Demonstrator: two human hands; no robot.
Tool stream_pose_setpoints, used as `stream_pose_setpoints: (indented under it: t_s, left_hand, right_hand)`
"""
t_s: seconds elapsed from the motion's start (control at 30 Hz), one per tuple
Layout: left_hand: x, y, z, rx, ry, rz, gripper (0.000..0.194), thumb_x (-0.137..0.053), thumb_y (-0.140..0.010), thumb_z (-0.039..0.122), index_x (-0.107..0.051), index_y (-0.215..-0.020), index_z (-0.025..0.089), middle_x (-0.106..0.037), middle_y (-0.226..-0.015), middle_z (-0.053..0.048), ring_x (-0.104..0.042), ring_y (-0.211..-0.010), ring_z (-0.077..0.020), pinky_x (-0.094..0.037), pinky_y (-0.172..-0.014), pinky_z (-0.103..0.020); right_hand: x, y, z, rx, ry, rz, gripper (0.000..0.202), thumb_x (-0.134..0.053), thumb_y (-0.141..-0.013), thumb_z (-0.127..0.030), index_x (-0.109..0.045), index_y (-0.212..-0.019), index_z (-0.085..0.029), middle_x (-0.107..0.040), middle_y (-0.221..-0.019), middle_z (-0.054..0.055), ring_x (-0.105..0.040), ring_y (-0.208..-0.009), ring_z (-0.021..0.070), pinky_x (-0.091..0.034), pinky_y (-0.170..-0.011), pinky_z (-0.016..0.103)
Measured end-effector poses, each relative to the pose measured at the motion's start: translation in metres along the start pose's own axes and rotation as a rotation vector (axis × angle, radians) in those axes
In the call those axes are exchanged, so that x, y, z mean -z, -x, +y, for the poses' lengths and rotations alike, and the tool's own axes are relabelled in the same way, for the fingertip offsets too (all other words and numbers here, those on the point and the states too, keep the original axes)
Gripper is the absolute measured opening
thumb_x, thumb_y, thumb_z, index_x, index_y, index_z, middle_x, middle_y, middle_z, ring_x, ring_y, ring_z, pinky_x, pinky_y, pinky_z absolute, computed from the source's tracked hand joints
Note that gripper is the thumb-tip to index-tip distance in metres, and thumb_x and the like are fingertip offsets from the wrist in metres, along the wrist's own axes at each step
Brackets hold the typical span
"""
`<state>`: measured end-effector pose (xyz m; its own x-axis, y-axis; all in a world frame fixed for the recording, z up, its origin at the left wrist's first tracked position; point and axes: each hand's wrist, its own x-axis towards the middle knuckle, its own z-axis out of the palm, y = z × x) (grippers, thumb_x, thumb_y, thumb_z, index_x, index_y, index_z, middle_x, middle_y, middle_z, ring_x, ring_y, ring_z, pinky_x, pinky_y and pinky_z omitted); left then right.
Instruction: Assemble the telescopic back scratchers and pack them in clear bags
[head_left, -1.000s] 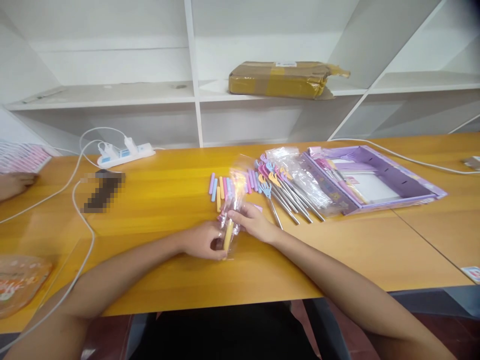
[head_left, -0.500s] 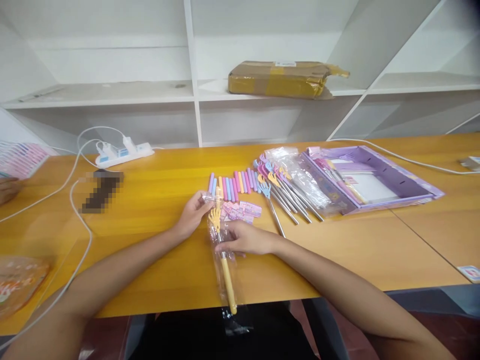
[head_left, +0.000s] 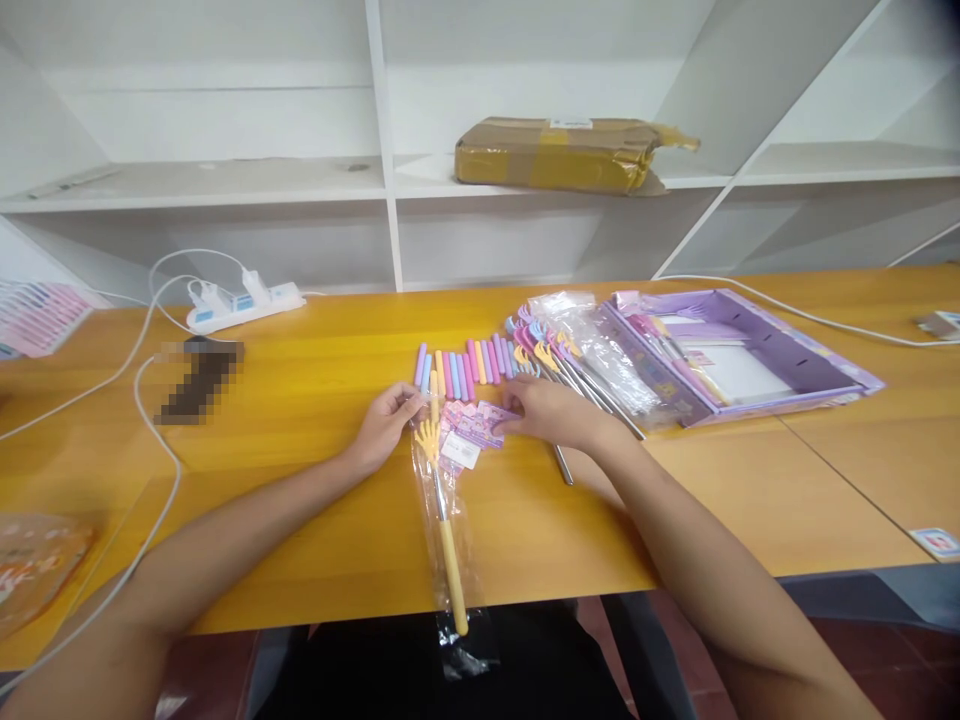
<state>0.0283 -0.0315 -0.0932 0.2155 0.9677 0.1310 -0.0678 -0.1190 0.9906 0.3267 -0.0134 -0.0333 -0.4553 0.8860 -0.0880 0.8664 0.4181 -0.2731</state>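
Observation:
A yellow hand-shaped scratcher (head_left: 450,560) with a metal rod lies inside a clear plastic sleeve (head_left: 469,530) at the table's front edge. My left hand (head_left: 391,418) pinches the sleeve's upper end. My right hand (head_left: 544,408) rests at the small pink and purple cards (head_left: 474,425), its fingers bent over their right side; whether it grips one is hard to tell. Behind the cards is a row of pink, purple, blue and yellow tubes (head_left: 457,375). Several scratchers with metal rods (head_left: 592,385) lie to the right, partly behind my right hand.
Clear plastic sleeves (head_left: 619,370) lie beside a purple open box (head_left: 806,392) holding packed scratchers. A power strip (head_left: 247,308) with white cables and a blurred dark object (head_left: 201,382) are at left. A taped carton (head_left: 555,155) sits on the shelf.
My right hand has let go of the sleeved scratcher and moved up and right to the cards. A white label now shows among them. The other person's hand at far left is gone.

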Motion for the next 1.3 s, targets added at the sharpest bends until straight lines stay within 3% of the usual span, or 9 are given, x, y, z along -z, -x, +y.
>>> stream_pose_setpoints:
  t_s: [0.2, 0.53, 0.67, 0.83, 0.9, 0.97, 1.03, 1.13, 1.3]
  left_hand:
    - [-0.001, 0.004, 0.008, 0.046, -0.077, -0.086, 0.042, -0.066, -0.099, 0.058, -0.057, -0.083, 0.02, -0.06, -0.073, 0.003, -0.053, -0.064, -0.0126, -0.043, -0.063, -0.026]
    - [-0.001, 0.005, 0.007, 0.058, -0.136, -0.087, 0.054, -0.061, -0.099, 0.066, -0.061, -0.074, 0.018, -0.058, -0.07, 0.001, -0.052, -0.062, -0.0129, -0.041, -0.062, -0.027]
    - [-0.002, 0.005, 0.005, 0.072, -0.131, -0.061, 0.061, -0.058, -0.097, 0.073, -0.062, -0.073, 0.018, -0.059, -0.071, 0.0, -0.052, -0.064, -0.0142, -0.042, -0.063, -0.028]
    - [-0.003, 0.005, 0.006, 0.064, -0.148, -0.065, 0.066, -0.055, -0.094, 0.08, -0.064, -0.074, 0.018, -0.061, -0.071, -0.001, -0.053, -0.067, -0.016, -0.043, -0.065, -0.029]
    - [-0.003, 0.005, 0.008, 0.062, -0.137, -0.074, 0.066, -0.054, -0.095, 0.08, -0.065, -0.075, 0.018, -0.062, -0.072, -0.002, -0.054, -0.068, -0.0165, -0.044, -0.066, -0.029]
    - [-0.004, 0.006, 0.01, 0.062, -0.123, -0.081, 0.066, -0.054, -0.095, 0.079, -0.066, -0.076, 0.018, -0.061, -0.072, -0.002, -0.054, -0.067, -0.0165, -0.044, -0.065, -0.029]
    - [-0.004, 0.007, 0.01, 0.069, -0.107, -0.09, 0.064, -0.055, -0.096, 0.078, -0.066, -0.077, 0.018, -0.061, -0.071, -0.001, -0.054, -0.066, -0.0164, -0.044, -0.065, -0.03]
    - [-0.004, 0.007, 0.008, 0.081, -0.088, -0.102, 0.063, -0.055, -0.097, 0.077, -0.066, -0.08, 0.017, -0.062, -0.073, -0.001, -0.054, -0.067, -0.0167, -0.045, -0.066, -0.03]
    - [-0.003, 0.007, 0.007, 0.039, -0.105, -0.144, 0.065, -0.05, -0.099, 0.078, -0.07, -0.088, 0.017, -0.066, -0.079, -0.004, -0.059, -0.075, -0.0194, -0.048, -0.07, -0.032]
  right_hand:
    - [0.003, -0.003, -0.003, -0.003, -0.121, -0.023, 0.034, -0.09, -0.079, -0.038, -0.062, -0.085, -0.022, -0.072, -0.088, 0.004, -0.063, -0.075, 0.0192, -0.038, -0.066, 0.029]
    - [0.004, -0.002, 0.003, 0.073, -0.467, -0.026, 0.019, -0.074, -0.09, -0.038, -0.065, -0.09, -0.022, -0.072, -0.079, 0.0, -0.063, -0.073, 0.0174, -0.042, -0.072, 0.029]
    - [0.005, -0.004, 0.0, 0.182, -0.346, 0.16, 0.026, -0.064, -0.099, -0.041, -0.064, -0.082, -0.021, -0.067, -0.081, 0.003, -0.059, -0.074, 0.0176, -0.042, -0.074, 0.031]
    - [-0.008, 0.0, -0.023, 0.351, -0.33, 0.642, 0.028, -0.053, -0.109, -0.038, -0.065, -0.089, -0.022, -0.066, -0.089, 0.006, -0.06, -0.083, 0.0194, -0.049, -0.079, 0.035]
    - [-0.018, 0.004, -0.034, 0.533, -0.258, 0.637, 0.02, -0.053, -0.109, -0.034, -0.069, -0.103, -0.023, -0.071, -0.101, 0.008, -0.065, -0.093, 0.0206, -0.054, -0.082, 0.036]
    - [-0.028, 0.007, -0.043, 0.663, -0.126, 0.536, 0.02, -0.053, -0.109, -0.032, -0.071, -0.111, -0.025, -0.073, -0.111, 0.008, -0.068, -0.099, 0.0207, -0.057, -0.08, 0.036]
    - [-0.036, 0.006, -0.05, 0.681, 0.001, 0.488, 0.021, -0.052, -0.109, -0.031, -0.072, -0.112, -0.025, -0.075, -0.116, 0.008, -0.07, -0.098, 0.0206, -0.057, -0.078, 0.035]
    - [-0.044, -0.001, -0.054, 0.652, 0.082, 0.563, 0.02, -0.054, -0.109, -0.03, -0.072, -0.107, -0.023, -0.076, -0.124, 0.01, -0.071, -0.106, 0.0233, -0.058, -0.084, 0.039]
    - [-0.051, -0.018, -0.05, 0.727, -0.029, 0.687, 0.011, -0.059, -0.107, -0.025, -0.068, -0.111, -0.021, -0.076, -0.129, 0.011, -0.067, -0.129, 0.0259, -0.058, -0.103, 0.044]
